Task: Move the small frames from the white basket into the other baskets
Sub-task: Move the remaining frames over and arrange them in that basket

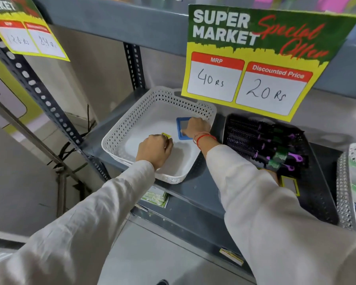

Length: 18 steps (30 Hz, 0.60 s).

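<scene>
A white perforated basket (119,136) sits on the grey shelf. Inside it, my left hand (154,150) is closed around a small yellow frame (166,135), of which only a corner shows above my fingers. My right hand (195,127) grips the right edge of a small blue frame (181,125) lying at the basket's far right. To the right stands a black basket (317,194) holding purple-handled brushes, and a yellow-edged small frame (289,185) lies in its near part, half hidden by my right sleeve.
A large price sign (253,60) hangs from the shelf above, over the back of both baskets. Another white basket (343,182) stands at the far right edge. A perforated upright post (39,95) runs down the left side. A lower shelf holds green packets (155,197).
</scene>
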### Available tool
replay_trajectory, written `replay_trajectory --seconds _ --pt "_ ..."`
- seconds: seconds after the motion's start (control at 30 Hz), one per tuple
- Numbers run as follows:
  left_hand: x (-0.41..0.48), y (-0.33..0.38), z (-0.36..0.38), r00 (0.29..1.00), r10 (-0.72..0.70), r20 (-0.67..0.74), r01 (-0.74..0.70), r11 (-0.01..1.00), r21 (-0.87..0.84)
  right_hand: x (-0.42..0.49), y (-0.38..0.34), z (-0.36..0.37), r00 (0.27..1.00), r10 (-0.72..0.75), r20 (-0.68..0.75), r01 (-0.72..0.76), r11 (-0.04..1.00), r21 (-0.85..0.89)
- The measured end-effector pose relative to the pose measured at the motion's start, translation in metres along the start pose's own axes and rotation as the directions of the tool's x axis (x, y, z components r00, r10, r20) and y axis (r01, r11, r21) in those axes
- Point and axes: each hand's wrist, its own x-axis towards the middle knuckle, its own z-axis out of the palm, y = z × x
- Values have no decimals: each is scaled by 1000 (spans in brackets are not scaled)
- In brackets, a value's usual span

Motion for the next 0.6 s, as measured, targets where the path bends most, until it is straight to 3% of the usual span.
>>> replay_trajectory --seconds 0.23,0.37,0.6 --pt "-2 3 -3 1000 -5 -17 5 1000 2 4 -7 2 993 118 -22 -115 986 120" --pt "-4 6 -7 1000 12 2 -12 1000 15 3 -6 -10 982 173 73 -188 922 338" --pt "1 13 -13 999 -27 20 27 1000 -13 -17 26 -51 987 159 1 -127 792 597"
